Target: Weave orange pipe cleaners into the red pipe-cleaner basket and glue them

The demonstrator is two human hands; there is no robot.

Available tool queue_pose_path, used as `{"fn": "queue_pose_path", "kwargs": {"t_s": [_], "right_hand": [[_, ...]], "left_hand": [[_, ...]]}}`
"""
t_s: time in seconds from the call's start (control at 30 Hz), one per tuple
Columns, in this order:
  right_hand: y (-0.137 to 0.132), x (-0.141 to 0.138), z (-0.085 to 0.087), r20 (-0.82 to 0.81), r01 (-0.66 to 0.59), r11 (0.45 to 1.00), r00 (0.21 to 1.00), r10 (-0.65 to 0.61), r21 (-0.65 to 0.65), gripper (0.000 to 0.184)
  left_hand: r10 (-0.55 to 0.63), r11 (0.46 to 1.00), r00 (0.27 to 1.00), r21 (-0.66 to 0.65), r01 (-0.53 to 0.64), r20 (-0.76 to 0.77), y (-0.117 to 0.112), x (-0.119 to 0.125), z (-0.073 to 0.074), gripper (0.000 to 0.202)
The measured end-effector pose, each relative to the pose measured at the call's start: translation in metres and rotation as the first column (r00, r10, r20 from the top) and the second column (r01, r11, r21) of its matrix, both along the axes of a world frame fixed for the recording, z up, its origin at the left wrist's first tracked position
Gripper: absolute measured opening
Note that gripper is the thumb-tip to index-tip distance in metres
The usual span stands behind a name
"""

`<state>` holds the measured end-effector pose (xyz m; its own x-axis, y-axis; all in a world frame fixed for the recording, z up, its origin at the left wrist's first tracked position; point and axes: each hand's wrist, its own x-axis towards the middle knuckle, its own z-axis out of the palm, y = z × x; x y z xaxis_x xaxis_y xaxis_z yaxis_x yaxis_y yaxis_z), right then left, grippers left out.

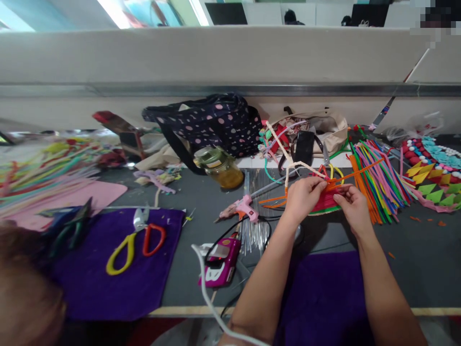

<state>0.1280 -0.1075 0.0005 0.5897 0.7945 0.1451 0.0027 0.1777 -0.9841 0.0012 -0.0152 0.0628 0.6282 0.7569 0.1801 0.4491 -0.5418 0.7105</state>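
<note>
Fingers pinched, my left hand (pixel 306 198) grips the upper edge of a red fuzzy piece (pixel 326 201) with a green and white rim, apparently made of pipe cleaners. An orange pipe cleaner (pixel 367 169) crosses by its fingertips and sticks out to the right. On the piece's right side my right hand (pixel 351 207) is closed, thumb and finger together; exactly what lies between them is too small to tell. A cream fuzzy branching stem (pixel 291 166) rises just behind my left hand. More orange pipe cleaners (pixel 275 201) poke out left of my left wrist.
A pink glue gun (pixel 247 209), clear glue sticks (pixel 254 235) and a magenta device (pixel 225 262) with cables lie left of my arms. Bundled pipe cleaners (pixel 383 182) lie right. Scissors (pixel 129 245) and pliers (pixel 77 223) rest on purple cloth (pixel 154 288), near another person's blurred arm (pixel 29 283). A jar (pixel 219 168) stands behind.
</note>
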Motion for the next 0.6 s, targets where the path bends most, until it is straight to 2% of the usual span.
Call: {"fn": "queue_pose_path", "kwargs": {"t_s": [0.6], "right_hand": [[-0.0023,-0.0008,0.0032,-0.022,-0.014,1.0,1.0,0.014,0.0,0.024]], "left_hand": [[-0.031,0.999,0.999,0.021,0.032,-0.019,-0.0024,-0.0017,0.0037,0.031]]}}
